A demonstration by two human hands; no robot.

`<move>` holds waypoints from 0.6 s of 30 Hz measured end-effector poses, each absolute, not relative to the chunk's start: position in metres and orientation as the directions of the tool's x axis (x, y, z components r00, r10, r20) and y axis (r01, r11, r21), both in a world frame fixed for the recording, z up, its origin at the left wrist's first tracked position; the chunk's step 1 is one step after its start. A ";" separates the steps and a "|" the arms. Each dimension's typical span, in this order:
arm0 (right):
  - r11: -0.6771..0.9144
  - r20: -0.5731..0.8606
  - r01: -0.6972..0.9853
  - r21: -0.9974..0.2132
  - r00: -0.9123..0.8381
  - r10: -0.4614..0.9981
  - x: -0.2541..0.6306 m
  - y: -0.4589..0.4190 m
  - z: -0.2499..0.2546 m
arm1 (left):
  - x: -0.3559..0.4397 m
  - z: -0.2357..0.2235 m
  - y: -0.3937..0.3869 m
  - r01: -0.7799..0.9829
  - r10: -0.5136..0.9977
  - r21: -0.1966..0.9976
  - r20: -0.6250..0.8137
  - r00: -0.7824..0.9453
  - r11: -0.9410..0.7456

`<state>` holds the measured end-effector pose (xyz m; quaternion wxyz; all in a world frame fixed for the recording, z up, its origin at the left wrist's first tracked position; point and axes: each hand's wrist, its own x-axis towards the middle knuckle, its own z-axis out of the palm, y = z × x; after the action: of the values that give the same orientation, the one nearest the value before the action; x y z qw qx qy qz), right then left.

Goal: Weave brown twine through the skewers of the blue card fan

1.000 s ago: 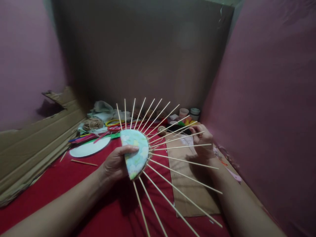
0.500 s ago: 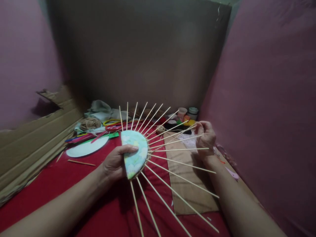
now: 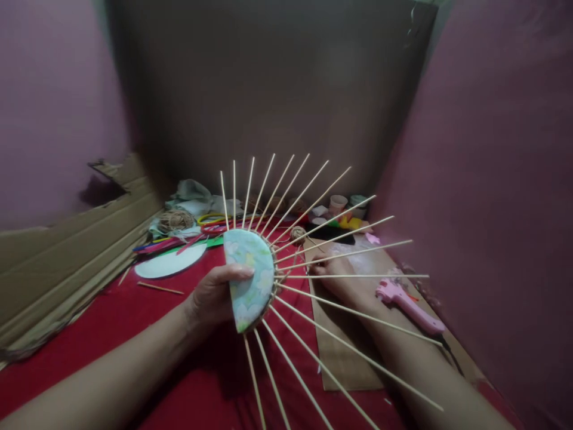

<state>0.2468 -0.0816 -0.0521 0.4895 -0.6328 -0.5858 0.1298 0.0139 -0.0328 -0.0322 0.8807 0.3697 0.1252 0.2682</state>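
A half-round piece covered in pale blue flowered fabric (image 3: 250, 298) is held upright in my left hand (image 3: 217, 292). My thumb lies flat on its front and the fingers are hidden behind. Thin wooden sticks (image 3: 329, 184) fan out from its curved edge, where twine (image 3: 277, 280) is woven between their bases. Behind the sticks on the right, my right hand (image 3: 329, 272) is closed in a pinch on the twine's loose length, just off the curved edge. Some sticks cross in front of that hand and forearm.
A pink glue gun (image 3: 410, 306) lies right of my right forearm on cardboard (image 3: 344, 364). A white half-round piece (image 3: 172, 261) and a loose stick (image 3: 160, 288) rest on the red cloth (image 3: 111, 346). Behind are a twine ball (image 3: 176, 221), scissors (image 3: 215, 220) and cups (image 3: 338, 204).
My right hand has moved left and inward, from beside the stick tips to behind the sticks near the curved edge. The glue gun now shows fully. The fanned piece appears slightly nearer.
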 end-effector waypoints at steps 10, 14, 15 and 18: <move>0.279 0.274 -0.078 -0.957 0.069 0.959 0.217 -0.102 -0.017 | 0.021 -0.034 -0.037 -0.374 0.561 0.696 -0.051 0.826 0.613; 0.236 0.243 -0.233 -0.943 0.002 0.970 0.206 -0.103 -0.022 | 0.025 -0.035 -0.039 -0.369 0.539 0.692 -0.034 0.842 0.621; 0.227 0.232 -0.261 -0.938 0.012 0.973 0.204 -0.101 -0.024 | 0.025 -0.036 -0.040 -0.366 0.533 0.693 -0.031 0.845 0.621; 0.200 0.190 -0.298 -0.934 0.062 0.980 0.202 -0.096 -0.028 | 0.027 -0.037 -0.040 -0.350 0.519 0.697 -0.036 0.854 0.626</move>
<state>0.2017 -0.0959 -0.0284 0.6258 -0.3737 -0.4565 0.5103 0.0268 -0.0401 -0.0370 0.8939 0.3579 0.1174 0.2430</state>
